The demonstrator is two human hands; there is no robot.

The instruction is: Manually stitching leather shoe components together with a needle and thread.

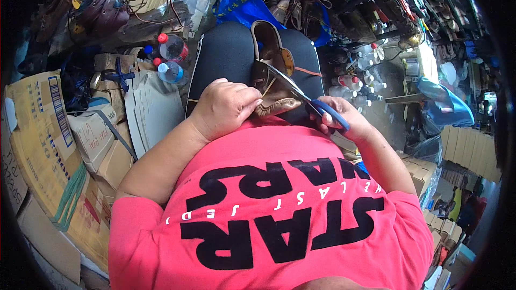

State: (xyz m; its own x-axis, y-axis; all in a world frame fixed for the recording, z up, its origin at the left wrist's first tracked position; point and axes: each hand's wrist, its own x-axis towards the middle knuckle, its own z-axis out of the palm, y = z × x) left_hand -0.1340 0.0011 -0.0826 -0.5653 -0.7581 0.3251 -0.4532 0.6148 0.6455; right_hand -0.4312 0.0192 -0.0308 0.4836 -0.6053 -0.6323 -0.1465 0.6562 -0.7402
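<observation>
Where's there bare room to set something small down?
Bare: the left thigh, beyond the left hand and beside the brown shoe; the pale sheets, between cartons and capped bottles. Crowded: right of the right thigh, where more bottles cluster, and the stuffed blue bag.

A brown leather shoe (260,78) lies midway on the dark-trousered lap (224,48), blue-handled metal scissors (302,94) across its right side. Past the lap's far edge is a blue plastic bag (239,1); off the left and right edges, clear plastic bottles (173,49).
</observation>
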